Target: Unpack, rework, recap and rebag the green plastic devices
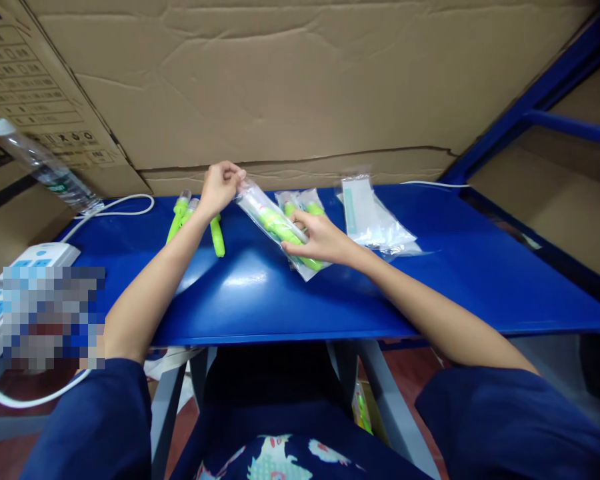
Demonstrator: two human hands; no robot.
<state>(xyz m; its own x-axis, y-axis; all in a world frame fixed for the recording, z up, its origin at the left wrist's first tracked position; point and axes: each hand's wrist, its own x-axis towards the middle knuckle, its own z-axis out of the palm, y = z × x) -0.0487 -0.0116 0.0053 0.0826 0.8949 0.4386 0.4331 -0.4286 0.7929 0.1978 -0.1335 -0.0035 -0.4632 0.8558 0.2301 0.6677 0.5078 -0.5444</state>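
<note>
Left grip point(236, 179) and right grip point(295, 235) clamp a glossy clear bag point(257, 202) around a lime-green piece point(279, 227) over the tabletop point(310, 303), cardboard print point(20, 83) behind it unreadable.

Indoor light, soft and moderately bright, seemingly from above; one broad white glare on the blue surface point(430, 293), smaller highlights on the clear bags point(255, 203), deep shadow beneath the surface and at the far right edge. Wide-angle distortion toward the borders, with sleeves point(500, 420) stretched and soft in the lower corners; print on the cardboard point(25, 80) blurred; coarse pixelated patch point(54, 318) at left.
</note>
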